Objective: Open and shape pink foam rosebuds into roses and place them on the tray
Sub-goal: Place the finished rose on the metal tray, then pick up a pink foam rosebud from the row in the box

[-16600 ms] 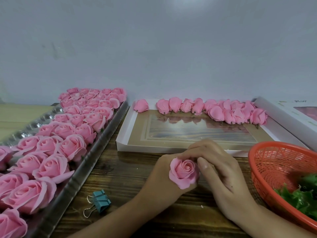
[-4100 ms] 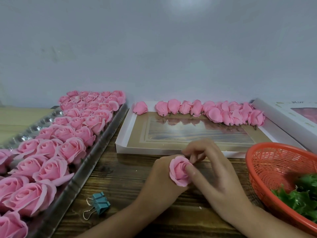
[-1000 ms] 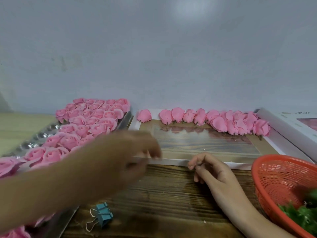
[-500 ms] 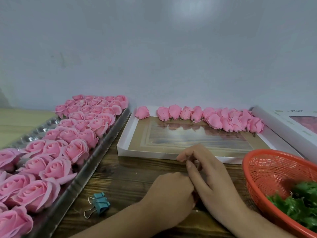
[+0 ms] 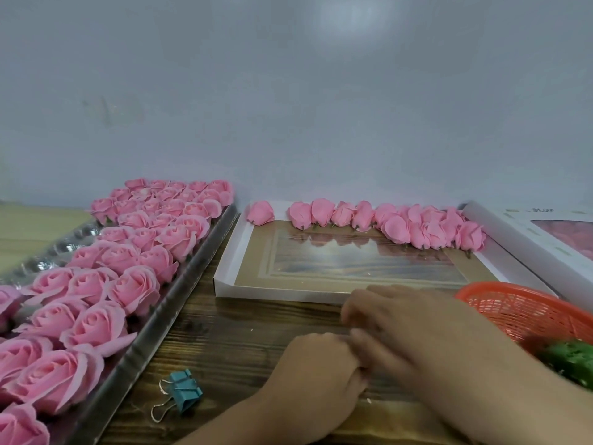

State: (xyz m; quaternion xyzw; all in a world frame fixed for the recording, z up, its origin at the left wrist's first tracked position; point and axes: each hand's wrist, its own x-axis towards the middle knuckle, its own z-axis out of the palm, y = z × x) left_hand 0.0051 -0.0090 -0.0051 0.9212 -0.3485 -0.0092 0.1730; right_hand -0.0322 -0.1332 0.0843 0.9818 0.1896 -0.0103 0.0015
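Rosebuds (image 5: 385, 223): being lined along box's (image 5: 225, 271) far edge.
Roses (image 5: 134, 252): being crowded to tray's (image 5: 181, 289) rim.
Left hand (image 5: 317, 377): fingers being curled; grip untellable.
Right hand (image 5: 417, 342): being blurred; fingers untellable.
Table (image 5: 231, 342): being shown between tray and hands.

Curled left hand (image 5: 321, 370) against right hand (image 5: 407, 329) (blurred)

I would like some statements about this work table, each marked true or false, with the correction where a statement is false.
The opened roses lie on the tray at the left. True.
The binder clip is red. False: it is blue-green.
The closed rosebuds line the far edge of the white box. True.
The orange basket holds pink roses. False: it holds green leaves.
Both hands are above the tray. False: the left hand and the right hand are together above the wooden table, in front of the box.
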